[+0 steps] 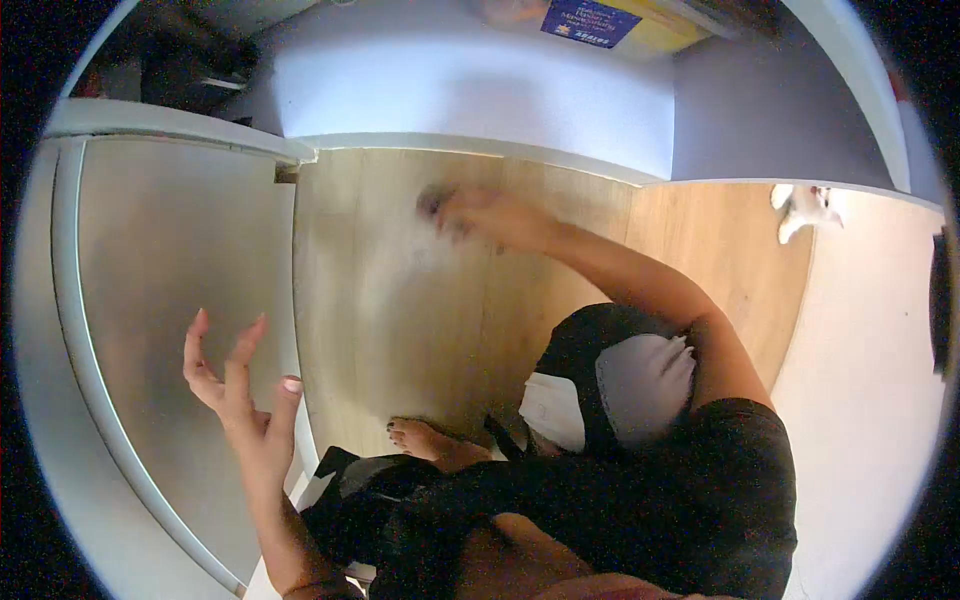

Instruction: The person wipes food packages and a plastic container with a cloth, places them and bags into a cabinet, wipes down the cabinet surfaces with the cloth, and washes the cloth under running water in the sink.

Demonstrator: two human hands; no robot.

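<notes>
My left hand (245, 400) is raised at the lower left, its fingers spread and curved, with nothing between them; behind it stands a pale, smooth panel (180, 260). At the upper middle my right hand (475, 213) reaches out over the wooden floor (400, 300), blurred by motion. A small dark thing (434, 203) shows at its fingertips, too smeared to name. Both arms are bare below dark sleeves.
A bare foot (425, 438) rests on the floor below. Shelving (470, 100) spans the top, with a blue label (590, 22) on a yellow item. White shoes (800, 212) lie at the upper right. Dark patterned clothing (600, 390) covers my knee.
</notes>
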